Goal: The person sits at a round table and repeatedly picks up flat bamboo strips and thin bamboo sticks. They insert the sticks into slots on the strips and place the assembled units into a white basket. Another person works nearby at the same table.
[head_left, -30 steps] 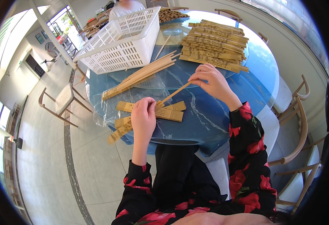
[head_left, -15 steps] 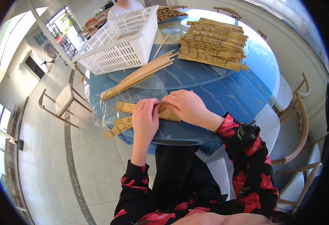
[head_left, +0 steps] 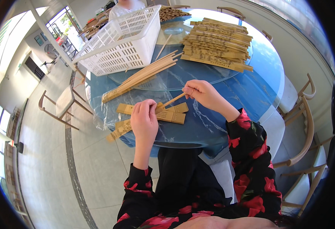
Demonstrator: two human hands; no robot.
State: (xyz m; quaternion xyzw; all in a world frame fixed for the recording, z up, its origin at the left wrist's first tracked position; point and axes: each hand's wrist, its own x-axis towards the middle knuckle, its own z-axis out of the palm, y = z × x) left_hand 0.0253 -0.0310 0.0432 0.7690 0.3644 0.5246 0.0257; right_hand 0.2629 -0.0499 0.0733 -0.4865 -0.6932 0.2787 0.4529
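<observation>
My left hand (head_left: pixel 144 117) pinches a brown paper chopstick sleeve, mostly hidden by the fingers, above several flat sleeves (head_left: pixel 173 116) at the table's near edge. In my right hand (head_left: pixel 199 91) is the upper end of pale wooden chopsticks (head_left: pixel 175 100), slanting down to the left. Their lower end meets the sleeve at my left fingertips; whether one stick or a pair is there, I cannot tell. Beyond my left hand lies a bundle of loose chopsticks (head_left: pixel 146 76), fanned out over a brown sleeve.
On the glass turntable (head_left: pixel 198 82) rests a large stack of brown sleeves (head_left: pixel 217 47). A white slatted plastic basket (head_left: pixel 121 55) stands at the far left, with a person (head_left: pixel 127 9) behind it. Another brown pile (head_left: pixel 171 14) lies farther back. Wooden chairs (head_left: pixel 66 101) surround the blue-covered table.
My right hand has moved away from the left, up and to the right, exposing the chopsticks between them. The left hand stays nearly in place.
</observation>
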